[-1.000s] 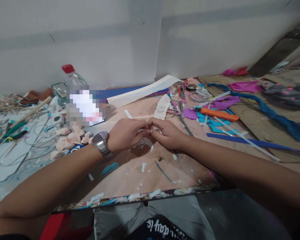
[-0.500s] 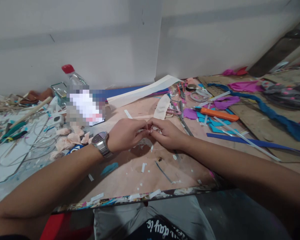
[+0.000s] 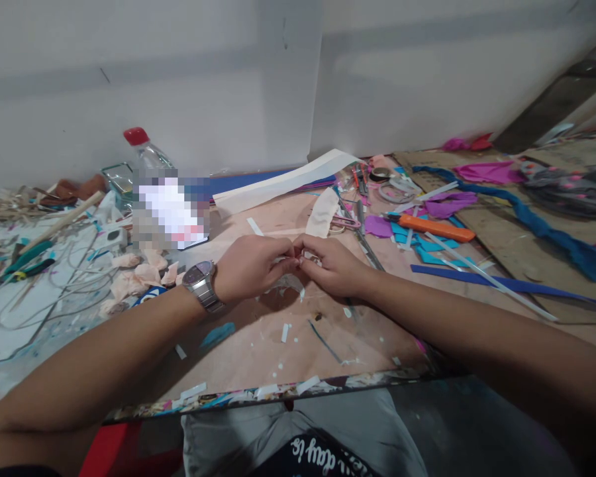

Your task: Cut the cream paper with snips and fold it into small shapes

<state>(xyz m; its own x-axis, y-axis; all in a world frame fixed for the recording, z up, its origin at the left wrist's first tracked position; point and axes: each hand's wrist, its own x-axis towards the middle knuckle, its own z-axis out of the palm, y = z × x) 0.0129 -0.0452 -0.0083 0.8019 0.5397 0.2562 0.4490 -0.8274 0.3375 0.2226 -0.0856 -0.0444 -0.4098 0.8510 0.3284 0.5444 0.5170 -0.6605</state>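
My left hand (image 3: 258, 262), with a metal watch (image 3: 201, 281) on its wrist, is closed in a pinch near the middle of the table. Fingertip to fingertip against it, my right hand (image 3: 332, 265) is pinched as well. Whatever lies between the fingers is mostly hidden; only a small pale bit shows at the fingertips. Just behind my right hand lies a cream strip of crepe paper (image 3: 322, 213). A pink pair of scissors (image 3: 346, 222) is partly seen beside that strip.
An orange utility knife (image 3: 434, 227) lies at right among blue and purple paper scraps. A lit phone (image 3: 171, 209) leans on a red-capped bottle (image 3: 149, 149) at back left. Peach crumpled pieces (image 3: 142, 278) and green-handled pliers (image 3: 27, 258) lie left. A long white strip (image 3: 288, 182) rests behind.
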